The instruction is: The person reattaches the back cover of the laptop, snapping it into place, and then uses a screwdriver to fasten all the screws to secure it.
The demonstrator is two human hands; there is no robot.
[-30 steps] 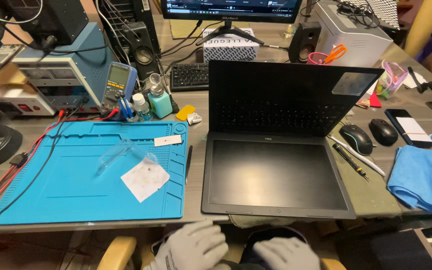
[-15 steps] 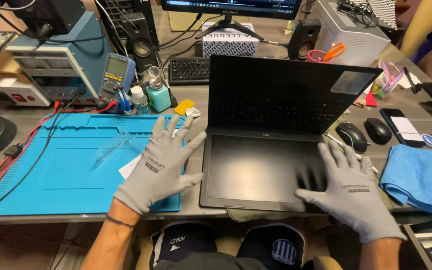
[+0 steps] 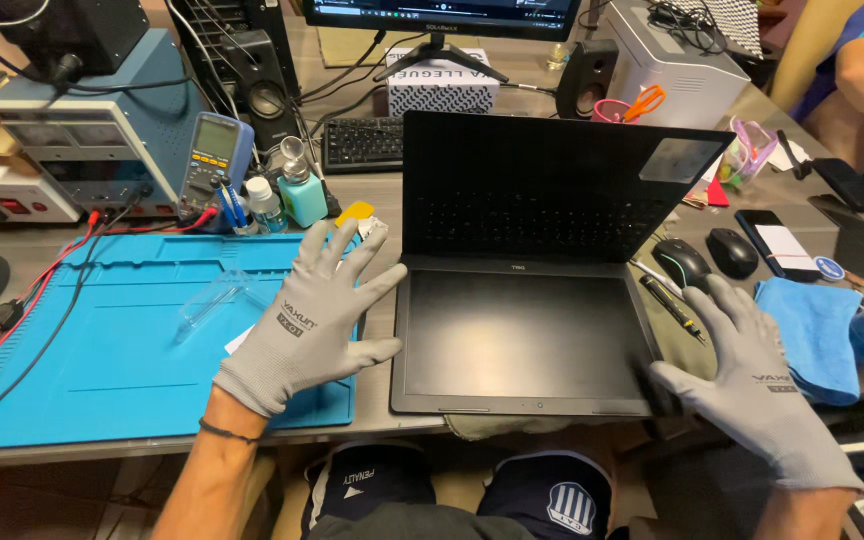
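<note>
Both gloved hands are hovering around the laptop (image 3: 532,270), which is sitting open and flipped over in the middle of the worktop (image 3: 372,200). The left hand (image 3: 307,325) is floating over the blue mat (image 3: 102,350) at the laptop's 9 o'clock, fingers (image 3: 337,250) spread wide apart, holding nothing. The right hand (image 3: 757,390) is gripping the laptop's corner at 4 o'clock, thumb on the panel, fingers loosely apart. A mouse (image 3: 685,262) is lying at 3 o'clock and a blue cloth (image 3: 807,330) is just right of that hand.
</note>
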